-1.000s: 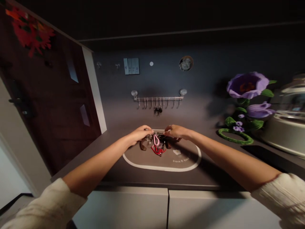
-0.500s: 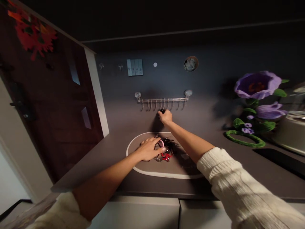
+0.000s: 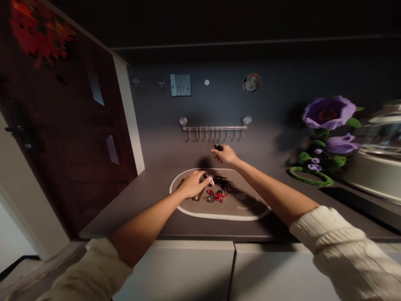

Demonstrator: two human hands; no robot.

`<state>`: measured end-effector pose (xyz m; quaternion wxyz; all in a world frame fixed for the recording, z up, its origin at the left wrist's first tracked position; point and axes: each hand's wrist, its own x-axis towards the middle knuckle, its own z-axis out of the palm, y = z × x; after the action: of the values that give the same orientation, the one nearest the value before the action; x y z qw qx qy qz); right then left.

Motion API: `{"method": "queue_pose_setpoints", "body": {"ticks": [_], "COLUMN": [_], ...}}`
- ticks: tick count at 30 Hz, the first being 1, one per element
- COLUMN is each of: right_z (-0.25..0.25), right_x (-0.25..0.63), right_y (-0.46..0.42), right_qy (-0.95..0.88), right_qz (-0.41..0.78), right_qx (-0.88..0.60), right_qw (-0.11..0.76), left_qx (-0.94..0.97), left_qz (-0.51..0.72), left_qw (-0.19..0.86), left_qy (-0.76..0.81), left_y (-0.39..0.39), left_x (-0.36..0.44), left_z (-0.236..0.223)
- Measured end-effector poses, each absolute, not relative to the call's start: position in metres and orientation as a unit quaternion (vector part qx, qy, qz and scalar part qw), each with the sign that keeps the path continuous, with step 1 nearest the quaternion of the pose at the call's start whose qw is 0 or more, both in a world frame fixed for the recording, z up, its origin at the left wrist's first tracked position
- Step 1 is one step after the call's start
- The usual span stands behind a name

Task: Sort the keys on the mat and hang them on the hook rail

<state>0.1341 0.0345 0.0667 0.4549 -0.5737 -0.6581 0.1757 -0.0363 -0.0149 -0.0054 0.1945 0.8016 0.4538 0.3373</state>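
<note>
My right hand (image 3: 224, 155) is raised in front of the wall, just below the hook rail (image 3: 214, 128). It pinches a small black object (image 3: 217, 147) whose kind I cannot make out. Low over the oval mat (image 3: 205, 215), my left hand (image 3: 191, 184) curls its fingers and thumb around a small pink item (image 3: 211, 181). Beneath that hand a brown piece (image 3: 198, 196) shows partly. Beside it lie a red trinket (image 3: 216, 195) with shiny metal bits and a tangle of thin black things (image 3: 224, 182). The hooks on the rail hang bare.
At the right stand purple craft flowers (image 3: 328, 113) with a green ring base (image 3: 310, 177), near a pale appliance (image 3: 376, 171). Small hooks (image 3: 161, 85) and a switch panel (image 3: 180, 85) are on the wall. A dark door (image 3: 87, 163) is at the left.
My right hand has come away from the hook rail, down and toward me, with the black object still in it. My left hand has shifted slightly, uncovering the brown piece.
</note>
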Motion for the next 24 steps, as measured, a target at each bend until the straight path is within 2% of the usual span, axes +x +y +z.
{"method": "queue_pose_setpoints", "body": {"ticks": [2, 5, 8, 10, 12, 17, 20, 24], "right_z": [0.054, 0.045, 0.054, 0.067, 0.080, 0.090, 0.071, 0.035], "right_x": [0.145, 0.159, 0.168, 0.170, 0.168, 0.160, 0.160, 0.168], "right_y": [0.017, -0.005, -0.022, -0.034, -0.048, -0.077, -0.080, -0.075], "right_qy": [-0.707, -0.770, -0.806, -0.826, -0.841, -0.787, -0.703, -0.622], "right_qz": [0.151, 0.057, -0.001, 0.004, 0.072, 0.456, 0.570, 0.655], "right_qx": [-0.605, -0.618, -0.587, -0.557, -0.528, -0.379, -0.350, -0.307], "right_qw": [0.334, 0.149, 0.079, 0.084, 0.097, 0.172, 0.244, 0.300], "left_qx": [0.824, 0.803, 0.793, 0.795, 0.799, 0.743, 0.658, 0.576], "left_qz": [0.335, 0.350, 0.355, 0.342, 0.317, 0.268, 0.303, 0.334], "left_qw": [0.138, 0.137, 0.211, 0.274, 0.346, 0.567, 0.663, 0.718], "left_qy": [0.435, 0.462, 0.448, 0.419, 0.375, 0.234, 0.188, 0.200], "left_y": [-0.013, -0.009, -0.011, -0.019, -0.032, -0.063, -0.065, -0.055], "left_x": [-0.040, -0.047, -0.053, -0.057, -0.059, -0.057, -0.056, -0.062], "left_z": [-0.003, -0.002, 0.003, 0.014, 0.030, 0.063, 0.055, 0.021]}}
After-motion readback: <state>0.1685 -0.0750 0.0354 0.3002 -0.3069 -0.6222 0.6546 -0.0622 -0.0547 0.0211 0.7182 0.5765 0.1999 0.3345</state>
